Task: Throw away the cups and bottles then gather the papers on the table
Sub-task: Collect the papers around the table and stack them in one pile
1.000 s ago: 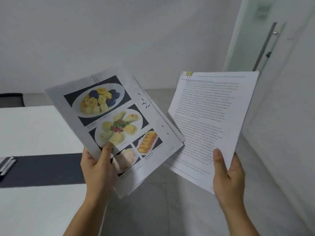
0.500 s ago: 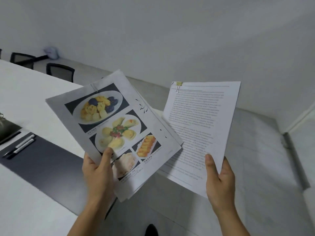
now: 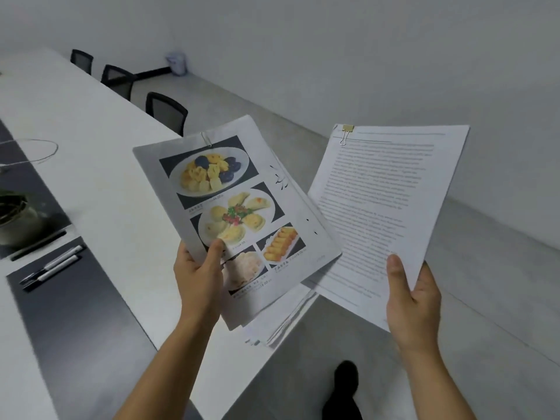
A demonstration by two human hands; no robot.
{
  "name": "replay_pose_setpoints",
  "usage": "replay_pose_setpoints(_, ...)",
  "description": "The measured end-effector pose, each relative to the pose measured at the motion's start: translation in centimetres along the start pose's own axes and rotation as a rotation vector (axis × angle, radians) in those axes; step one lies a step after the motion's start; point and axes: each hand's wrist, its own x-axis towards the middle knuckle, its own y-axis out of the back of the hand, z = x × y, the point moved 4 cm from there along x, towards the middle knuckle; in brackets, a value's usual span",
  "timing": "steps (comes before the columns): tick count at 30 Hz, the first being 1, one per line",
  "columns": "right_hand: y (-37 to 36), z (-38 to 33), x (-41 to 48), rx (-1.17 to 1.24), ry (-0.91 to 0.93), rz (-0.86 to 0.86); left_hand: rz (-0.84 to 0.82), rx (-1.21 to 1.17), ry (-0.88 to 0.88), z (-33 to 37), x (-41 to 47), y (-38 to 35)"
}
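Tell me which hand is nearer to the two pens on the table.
Left. The left hand, gripping the food-photo stack, is over the table edge, right of the pens. The right hand, holding the text pages, is farther right, over the floor.

Single head-worn wide-angle camera looks forward and down; near the held papers (image 3: 236, 207); table (image 3: 91, 177) left.

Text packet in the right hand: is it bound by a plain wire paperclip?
No, a gold binder clip pinches a top corner of the text packet.
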Motion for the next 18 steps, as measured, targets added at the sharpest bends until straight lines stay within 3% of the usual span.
replay_pose_setpoints(8,-10.8,9.6,15.4,0.079,-0.166,-0.403,0.512,0.195,0.148,-6.4,5.1,1.3)
replay_pose_setpoints(18,-22.3,12.5,22.8,0.040,-0.280,-0.987,1.071,0.138,0.241,-7.8,-1.0,-0.4)
